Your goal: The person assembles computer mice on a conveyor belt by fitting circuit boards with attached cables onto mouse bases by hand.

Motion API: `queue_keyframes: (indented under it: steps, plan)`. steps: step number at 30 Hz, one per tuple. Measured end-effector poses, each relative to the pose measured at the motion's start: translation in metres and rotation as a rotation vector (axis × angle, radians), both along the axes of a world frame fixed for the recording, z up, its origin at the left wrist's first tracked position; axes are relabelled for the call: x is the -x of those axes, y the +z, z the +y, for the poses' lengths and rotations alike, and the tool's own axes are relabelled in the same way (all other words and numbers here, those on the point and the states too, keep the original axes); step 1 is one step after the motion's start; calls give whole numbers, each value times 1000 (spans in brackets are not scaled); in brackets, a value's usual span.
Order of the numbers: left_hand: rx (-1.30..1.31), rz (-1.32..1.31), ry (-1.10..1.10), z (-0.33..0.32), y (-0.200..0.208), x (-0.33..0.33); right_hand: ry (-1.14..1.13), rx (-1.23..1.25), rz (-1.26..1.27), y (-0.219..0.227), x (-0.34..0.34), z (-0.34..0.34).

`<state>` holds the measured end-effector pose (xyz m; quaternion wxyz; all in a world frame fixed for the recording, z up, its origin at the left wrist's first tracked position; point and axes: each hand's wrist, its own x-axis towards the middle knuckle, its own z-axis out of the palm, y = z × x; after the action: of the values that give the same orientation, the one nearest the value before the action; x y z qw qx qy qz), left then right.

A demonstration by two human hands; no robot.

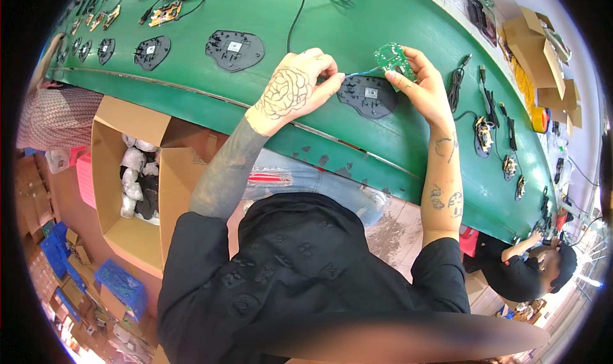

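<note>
My right hand [426,89] pinches a small green circuit board [389,56] between thumb and fingers, raised over the green table [319,35]. Thin blue wires [362,73] run from the board to my left hand [297,86], whose thumb and forefinger are closed on them. A black cable [294,24] comes from a coil at the far side of the table and passes behind my left hand. Below both hands lies a black rounded plastic base plate [367,103] with posts and a white label, partly covered by the board and my right hand.
Similar black base plates [235,51] line the table to the left. Coiled cables [456,86] and parts with circuit boards [483,133] lie right. Left of me stands an open cardboard box [133,241] with wrapped pieces. Another person [520,271] works at far right.
</note>
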<state>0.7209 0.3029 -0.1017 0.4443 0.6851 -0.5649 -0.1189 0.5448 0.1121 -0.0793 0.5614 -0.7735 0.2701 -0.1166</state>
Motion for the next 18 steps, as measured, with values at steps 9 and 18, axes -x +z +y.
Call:
queue_keyframes:
  steps: [9, 18]
  plan:
    - [-247, -340, 137, -4, -2, 19, -84, 258, 159, -7, -8, 11]
    - [-388, -152, -22, -18, 11, 9, -175, 653, 56, -21, -9, 23]
